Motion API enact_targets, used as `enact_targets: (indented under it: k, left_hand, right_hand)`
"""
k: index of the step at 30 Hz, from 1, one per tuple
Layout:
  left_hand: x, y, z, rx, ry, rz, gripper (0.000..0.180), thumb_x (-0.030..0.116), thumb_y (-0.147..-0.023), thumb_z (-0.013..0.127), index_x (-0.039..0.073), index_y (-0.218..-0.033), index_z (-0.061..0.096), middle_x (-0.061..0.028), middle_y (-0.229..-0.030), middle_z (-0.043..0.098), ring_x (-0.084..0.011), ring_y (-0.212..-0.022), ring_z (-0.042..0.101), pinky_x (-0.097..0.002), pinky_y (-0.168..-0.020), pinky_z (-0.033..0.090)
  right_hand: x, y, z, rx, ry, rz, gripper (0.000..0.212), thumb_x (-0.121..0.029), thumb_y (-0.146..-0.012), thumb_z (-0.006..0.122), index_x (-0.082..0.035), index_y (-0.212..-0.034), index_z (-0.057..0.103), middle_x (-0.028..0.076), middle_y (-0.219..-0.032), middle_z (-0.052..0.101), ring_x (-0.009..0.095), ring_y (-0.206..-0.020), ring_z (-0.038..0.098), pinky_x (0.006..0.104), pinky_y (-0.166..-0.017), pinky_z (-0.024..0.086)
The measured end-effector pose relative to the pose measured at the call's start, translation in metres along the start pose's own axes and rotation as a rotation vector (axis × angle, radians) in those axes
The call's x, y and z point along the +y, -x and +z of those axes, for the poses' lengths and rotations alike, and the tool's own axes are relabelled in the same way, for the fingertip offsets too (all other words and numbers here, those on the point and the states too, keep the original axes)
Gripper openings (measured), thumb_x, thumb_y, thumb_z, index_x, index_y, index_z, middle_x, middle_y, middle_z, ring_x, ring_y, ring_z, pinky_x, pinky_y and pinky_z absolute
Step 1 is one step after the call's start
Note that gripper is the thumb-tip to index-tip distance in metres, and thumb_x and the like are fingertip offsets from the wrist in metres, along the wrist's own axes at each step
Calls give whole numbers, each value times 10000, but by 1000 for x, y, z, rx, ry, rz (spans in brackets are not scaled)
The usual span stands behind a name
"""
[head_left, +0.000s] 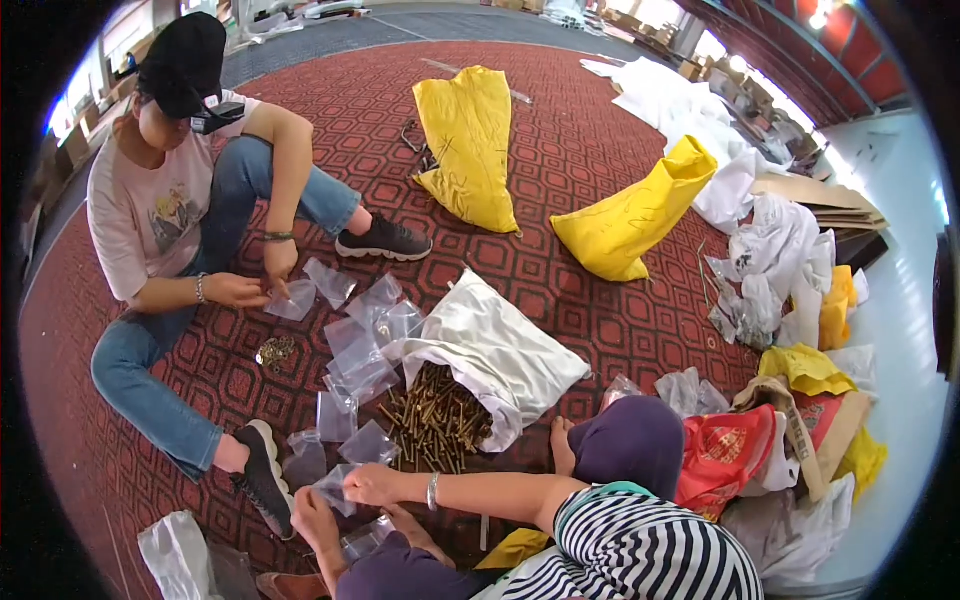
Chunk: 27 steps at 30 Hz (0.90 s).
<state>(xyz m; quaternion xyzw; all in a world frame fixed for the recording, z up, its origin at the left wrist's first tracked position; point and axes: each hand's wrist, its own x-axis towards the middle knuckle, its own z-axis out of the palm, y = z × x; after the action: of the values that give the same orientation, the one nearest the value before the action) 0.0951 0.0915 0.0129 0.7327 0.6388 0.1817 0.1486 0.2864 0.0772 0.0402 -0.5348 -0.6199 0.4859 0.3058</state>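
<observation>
A small clear plastic bag is pinched between my two hands, low and left of centre. My left hand is closed at its near left edge. My right hand, with a bangle on the wrist, is closed on its right side. Just beyond lies a heap of long brass-coloured bolts, spilling from the mouth of a white woven sack. Several flat clear bags are spread left of the heap. Whether the bag in my hands contains anything, I cannot tell.
Across from me a person sits on the red patterned carpet, handling another clear bag. Near them lies a small pile of metal pieces. Two yellow sacks stand farther back. Plastic bags and cardboard crowd the right side.
</observation>
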Motion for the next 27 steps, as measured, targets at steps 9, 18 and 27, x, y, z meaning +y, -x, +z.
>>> enact_targets:
  k: [9, 18, 27]
  left_hand:
    - [-36, 72, 60, -426, -196, 112, 199, 222, -733, 614, 67, -858, 606, -91, -679, 619, -236, -603, 582, -316, -550, 454]
    - [37, 87, 20, -262, -402, 92, 250, 328, -775, 559, 119, -894, 628, -71, -729, 630, -272, -628, 588, -377, -609, 473]
    - [-56, 60, 16, -424, 323, -4, 204, 236, -804, 545, 46, -778, 615, -57, -663, 592, -194, -586, 509, -323, -551, 418]
  right_hand:
    - [37, -8, -23, 142, -572, 374, 265, -250, -811, 467, -19, -706, 543, 78, -644, 588, 171, -491, 530, 261, -483, 418]
    - [35, 10, 24, 28, -438, 380, 193, -181, -804, 480, -22, -707, 533, 77, -672, 588, 168, -507, 537, 252, -482, 427]
    - [33, 3, 52, -16, -424, 390, 193, -162, -787, 501, 17, -751, 565, 91, -690, 596, 173, -543, 544, 281, -524, 447]
